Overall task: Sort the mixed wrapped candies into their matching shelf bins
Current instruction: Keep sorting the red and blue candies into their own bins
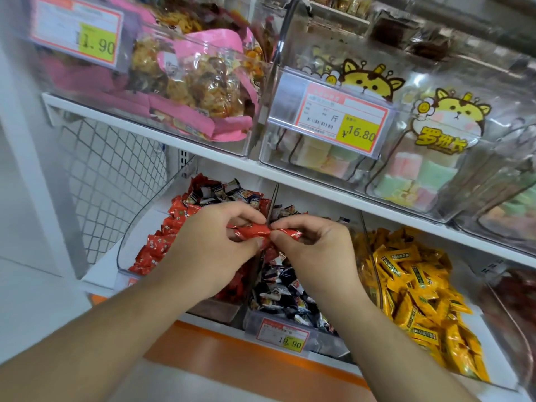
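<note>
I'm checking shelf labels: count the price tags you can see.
3: the 11.90 tag on the upper left bin, the 16.80 tag on the marshmallow bin, the 19.90 tag below the dark candies. Others may be hidden.

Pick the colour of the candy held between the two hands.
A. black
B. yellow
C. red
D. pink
C: the left hand and right hand each pinch one end of a red candy, above the divider between the red and dark bins.
</note>
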A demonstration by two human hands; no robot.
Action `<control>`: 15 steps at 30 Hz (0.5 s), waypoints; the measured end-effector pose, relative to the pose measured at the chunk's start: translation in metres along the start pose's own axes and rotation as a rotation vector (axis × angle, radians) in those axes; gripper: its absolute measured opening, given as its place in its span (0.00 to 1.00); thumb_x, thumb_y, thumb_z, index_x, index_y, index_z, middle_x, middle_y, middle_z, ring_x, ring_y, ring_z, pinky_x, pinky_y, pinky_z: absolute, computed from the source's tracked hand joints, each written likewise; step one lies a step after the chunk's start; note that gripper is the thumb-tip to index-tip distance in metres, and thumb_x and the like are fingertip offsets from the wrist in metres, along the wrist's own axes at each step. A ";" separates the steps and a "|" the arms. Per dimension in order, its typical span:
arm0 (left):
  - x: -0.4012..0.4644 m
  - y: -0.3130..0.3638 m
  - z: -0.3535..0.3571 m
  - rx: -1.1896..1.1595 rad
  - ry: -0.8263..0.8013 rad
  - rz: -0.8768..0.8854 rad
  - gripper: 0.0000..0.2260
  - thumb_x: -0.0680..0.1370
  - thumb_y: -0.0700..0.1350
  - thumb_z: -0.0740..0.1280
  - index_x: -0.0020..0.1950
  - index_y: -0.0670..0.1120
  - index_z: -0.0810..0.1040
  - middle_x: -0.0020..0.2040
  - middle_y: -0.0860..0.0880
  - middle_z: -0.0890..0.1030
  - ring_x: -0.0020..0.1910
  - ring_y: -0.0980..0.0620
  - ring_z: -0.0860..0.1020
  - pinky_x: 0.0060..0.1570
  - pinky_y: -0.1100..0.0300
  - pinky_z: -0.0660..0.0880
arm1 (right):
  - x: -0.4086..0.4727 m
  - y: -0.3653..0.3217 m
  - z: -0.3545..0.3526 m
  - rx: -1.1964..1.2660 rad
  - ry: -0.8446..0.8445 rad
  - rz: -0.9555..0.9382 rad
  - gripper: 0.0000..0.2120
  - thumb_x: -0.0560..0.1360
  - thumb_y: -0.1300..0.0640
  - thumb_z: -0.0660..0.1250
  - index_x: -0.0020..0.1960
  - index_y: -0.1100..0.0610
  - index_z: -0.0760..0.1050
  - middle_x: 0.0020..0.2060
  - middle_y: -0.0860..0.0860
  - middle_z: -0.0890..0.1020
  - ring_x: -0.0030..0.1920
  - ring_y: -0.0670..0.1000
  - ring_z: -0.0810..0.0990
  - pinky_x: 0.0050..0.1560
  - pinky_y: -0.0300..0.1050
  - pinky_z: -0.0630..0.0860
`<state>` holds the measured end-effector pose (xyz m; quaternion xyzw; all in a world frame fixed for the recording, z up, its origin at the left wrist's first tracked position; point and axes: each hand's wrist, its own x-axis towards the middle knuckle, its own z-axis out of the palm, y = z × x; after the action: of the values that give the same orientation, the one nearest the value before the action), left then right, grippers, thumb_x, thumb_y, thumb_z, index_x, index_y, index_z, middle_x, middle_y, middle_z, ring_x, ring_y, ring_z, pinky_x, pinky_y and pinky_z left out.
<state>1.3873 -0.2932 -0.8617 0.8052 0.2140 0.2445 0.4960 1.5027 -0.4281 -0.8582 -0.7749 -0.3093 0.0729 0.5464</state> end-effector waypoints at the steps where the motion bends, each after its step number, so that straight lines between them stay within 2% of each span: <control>1: 0.001 -0.001 -0.005 0.012 0.018 -0.019 0.12 0.74 0.44 0.78 0.50 0.61 0.83 0.46 0.59 0.85 0.44 0.62 0.84 0.51 0.56 0.82 | 0.000 -0.003 0.003 0.011 0.001 0.008 0.07 0.74 0.58 0.79 0.43 0.47 0.87 0.36 0.55 0.86 0.38 0.68 0.80 0.37 0.64 0.80; 3: 0.003 -0.004 -0.016 0.054 0.051 -0.044 0.13 0.74 0.43 0.78 0.49 0.62 0.83 0.46 0.59 0.85 0.42 0.61 0.84 0.48 0.56 0.82 | 0.003 -0.008 0.009 0.049 -0.002 0.030 0.06 0.74 0.58 0.79 0.43 0.47 0.87 0.35 0.51 0.86 0.34 0.61 0.81 0.36 0.57 0.80; 4: 0.004 -0.005 -0.022 0.093 0.066 -0.052 0.13 0.74 0.44 0.78 0.49 0.63 0.83 0.46 0.60 0.84 0.43 0.61 0.84 0.46 0.58 0.82 | 0.004 -0.011 0.011 0.076 -0.007 0.034 0.06 0.74 0.58 0.79 0.43 0.47 0.87 0.35 0.49 0.86 0.31 0.53 0.80 0.33 0.48 0.79; 5: 0.004 -0.007 -0.030 0.136 0.079 -0.060 0.13 0.74 0.45 0.77 0.49 0.63 0.82 0.47 0.61 0.84 0.44 0.61 0.83 0.44 0.60 0.81 | 0.005 -0.014 0.014 0.104 -0.015 0.040 0.05 0.74 0.58 0.79 0.43 0.48 0.87 0.35 0.47 0.86 0.31 0.47 0.79 0.34 0.42 0.77; 6: 0.005 -0.009 -0.037 0.171 0.089 -0.068 0.13 0.74 0.45 0.77 0.49 0.64 0.82 0.48 0.61 0.83 0.44 0.60 0.83 0.43 0.60 0.81 | 0.006 -0.016 0.017 0.130 -0.026 0.045 0.05 0.74 0.58 0.79 0.44 0.48 0.87 0.36 0.46 0.87 0.32 0.44 0.80 0.36 0.39 0.77; 8: 0.006 -0.015 -0.050 0.230 0.097 -0.082 0.12 0.75 0.45 0.76 0.50 0.63 0.82 0.47 0.62 0.83 0.41 0.60 0.83 0.39 0.62 0.80 | 0.007 -0.019 0.024 0.168 -0.060 0.050 0.05 0.74 0.59 0.78 0.45 0.49 0.87 0.39 0.47 0.88 0.38 0.47 0.85 0.42 0.42 0.83; 10: 0.007 -0.021 -0.057 0.309 0.082 -0.097 0.12 0.76 0.45 0.74 0.53 0.62 0.82 0.47 0.63 0.83 0.41 0.65 0.80 0.34 0.73 0.72 | 0.006 -0.019 0.029 0.144 -0.114 0.015 0.06 0.75 0.59 0.78 0.45 0.48 0.87 0.41 0.46 0.88 0.44 0.50 0.87 0.50 0.49 0.85; 11: 0.007 -0.023 -0.058 0.338 0.074 -0.106 0.12 0.77 0.45 0.73 0.55 0.62 0.82 0.48 0.63 0.83 0.42 0.67 0.79 0.33 0.75 0.69 | 0.006 -0.018 0.031 0.105 -0.136 -0.006 0.06 0.75 0.58 0.77 0.46 0.47 0.87 0.42 0.45 0.88 0.45 0.49 0.86 0.52 0.50 0.85; 13: 0.006 -0.025 -0.057 0.377 0.062 -0.116 0.13 0.78 0.47 0.71 0.59 0.63 0.81 0.51 0.63 0.83 0.44 0.66 0.79 0.33 0.75 0.67 | 0.005 -0.016 0.034 0.022 -0.165 -0.032 0.05 0.76 0.56 0.77 0.48 0.45 0.87 0.45 0.40 0.87 0.48 0.42 0.85 0.56 0.47 0.83; 15: 0.007 -0.025 -0.054 0.415 0.055 -0.116 0.13 0.78 0.48 0.69 0.60 0.64 0.80 0.49 0.60 0.83 0.37 0.62 0.81 0.29 0.72 0.70 | 0.003 -0.014 0.034 -0.053 -0.184 -0.038 0.05 0.77 0.53 0.75 0.51 0.43 0.87 0.48 0.35 0.86 0.53 0.36 0.83 0.60 0.42 0.80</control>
<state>1.3571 -0.2414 -0.8620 0.8694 0.3193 0.1883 0.3267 1.4844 -0.3960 -0.8581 -0.7732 -0.3748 0.1248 0.4961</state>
